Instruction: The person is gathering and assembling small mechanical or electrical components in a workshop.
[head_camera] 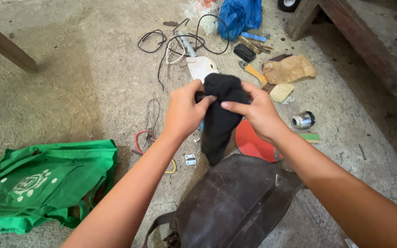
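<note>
Two hands grip one soft black cloth (pixel 220 115): my left hand (pixel 183 112) and right hand (pixel 259 112) pinch its top, fingers closed, holding it above a dark brown leather bag (pixel 235 202) on the concrete floor (pixel 70 92).

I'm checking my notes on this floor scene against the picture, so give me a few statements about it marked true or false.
1. Both the left hand and the right hand grip the black cloth piece. True.
2. The green fabric tote bag lies right of the dark brown leather bag. False: it lies to its left.
3. The black cloth piece rests flat on the concrete floor. False: it hangs from the hands above the leather bag.
4. A small shiny metal cylinder lies on the floor right of the right hand. True.
5. The crumpled blue plastic bag sits inside the leather bag. False: it lies on the floor at the far end, near tangled black wires.
</note>
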